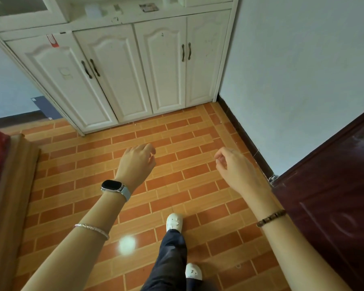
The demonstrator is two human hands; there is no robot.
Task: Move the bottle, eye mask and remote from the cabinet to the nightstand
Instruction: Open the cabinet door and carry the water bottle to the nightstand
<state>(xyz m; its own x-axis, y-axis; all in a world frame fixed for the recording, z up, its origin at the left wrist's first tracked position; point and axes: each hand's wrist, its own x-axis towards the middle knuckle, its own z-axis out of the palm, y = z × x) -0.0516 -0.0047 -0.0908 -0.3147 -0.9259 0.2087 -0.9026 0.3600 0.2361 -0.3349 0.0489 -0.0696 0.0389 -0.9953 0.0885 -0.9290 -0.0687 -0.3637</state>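
Note:
A white cabinet (122,66) with four shut lower doors stands ahead against the wall. On its open shelf at the top edge of the view sit a pale, blurry bottle-like container (93,10), a small grey object (117,8) and a flat patterned item (148,7); I cannot tell which is the remote or the eye mask. My left hand (138,162), with a watch on its wrist, and my right hand (233,166) hang over the tiled floor, well short of the cabinet. Both hold nothing, fingers loosely curled and apart. No nightstand is in view.
A wooden bed frame (11,185) with a red cover runs along the left. A dark red door (334,196) stands at the right beside the pale wall (292,70). A blue board (46,108) leans left of the cabinet. My feet in white shoes (173,222) are on the tiles.

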